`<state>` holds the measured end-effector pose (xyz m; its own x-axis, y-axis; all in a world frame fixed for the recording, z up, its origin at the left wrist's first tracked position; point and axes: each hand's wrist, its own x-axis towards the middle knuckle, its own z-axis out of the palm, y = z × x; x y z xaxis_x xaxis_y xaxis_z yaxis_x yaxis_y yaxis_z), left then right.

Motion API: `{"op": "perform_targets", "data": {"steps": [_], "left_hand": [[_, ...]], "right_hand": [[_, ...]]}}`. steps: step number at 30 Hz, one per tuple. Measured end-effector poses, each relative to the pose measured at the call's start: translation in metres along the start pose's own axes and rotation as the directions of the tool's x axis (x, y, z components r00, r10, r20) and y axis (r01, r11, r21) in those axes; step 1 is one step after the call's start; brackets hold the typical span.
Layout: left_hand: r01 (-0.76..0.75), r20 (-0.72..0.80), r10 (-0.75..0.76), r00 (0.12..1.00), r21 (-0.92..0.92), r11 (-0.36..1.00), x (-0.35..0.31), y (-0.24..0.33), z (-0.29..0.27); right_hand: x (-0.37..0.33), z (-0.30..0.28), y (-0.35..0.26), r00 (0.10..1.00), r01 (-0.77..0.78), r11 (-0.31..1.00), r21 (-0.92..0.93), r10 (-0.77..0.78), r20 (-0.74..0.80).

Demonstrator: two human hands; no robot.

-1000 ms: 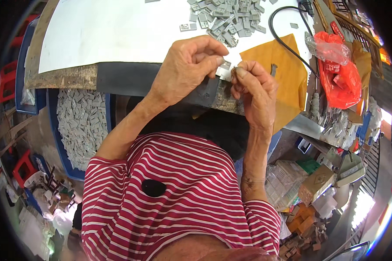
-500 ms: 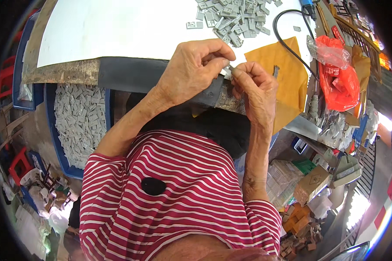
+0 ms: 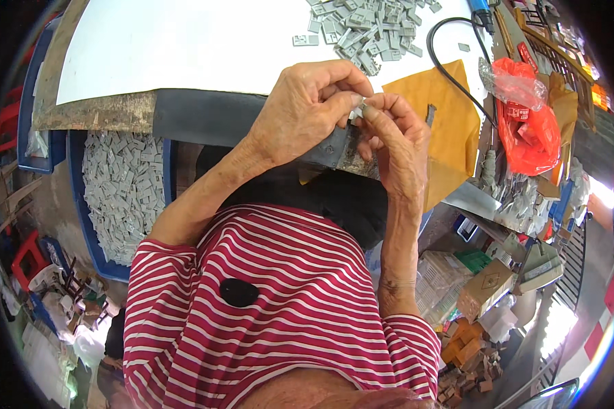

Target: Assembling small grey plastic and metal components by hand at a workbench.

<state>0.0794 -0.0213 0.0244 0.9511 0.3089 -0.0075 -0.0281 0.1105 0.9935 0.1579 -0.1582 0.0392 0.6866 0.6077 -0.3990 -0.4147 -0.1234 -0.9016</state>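
White-sheeted bench (image 3: 150,54); small pale-grey piece (image 3: 356,114) (mostly hidden) pinched by nearly closed left fingers (image 3: 342,104) and right fingers (image 3: 383,124)

Widest lane: flat white sheet (image 3: 153,51) on L half of surface (image 3: 211,112), open from above, up to approx. the L hand (image 3: 294,112). Pile of grey plastic parts (image 3: 378,28) blocks low passes top-mid; over it's OK. Hardly any gap btwn L & R hand (image 3: 402,140). R side's tight: brown paper (image 3: 453,105) passable overhead, but black cable (image 3: 429,45) loops nr it, red plastic bag (image 3: 530,140) bulks past that.
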Motion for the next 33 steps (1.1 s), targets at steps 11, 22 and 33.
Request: {"op": "perform_targets", "data": {"steps": [11,22,33], "left_hand": [[0.039,0.06,-0.043,0.997,0.071,0.997,0.001,-0.005,-0.009],[-0.304,0.118,0.286,0.951,0.53,0.792,-0.001,-0.004,-0.015],[-0.232,-0.008,0.322,0.947,0.677,0.698,-0.006,0.001,-0.06]], "right_hand": [[0.006,0.008,0.01,0.994,0.057,0.987,0.153,-0.042,-0.099],[0.007,0.012,0.009,0.995,0.09,0.985,0.15,-0.082,-0.059],[0.001,0.02,0.012,0.975,0.217,0.976,-0.024,-0.218,-0.038]]}}
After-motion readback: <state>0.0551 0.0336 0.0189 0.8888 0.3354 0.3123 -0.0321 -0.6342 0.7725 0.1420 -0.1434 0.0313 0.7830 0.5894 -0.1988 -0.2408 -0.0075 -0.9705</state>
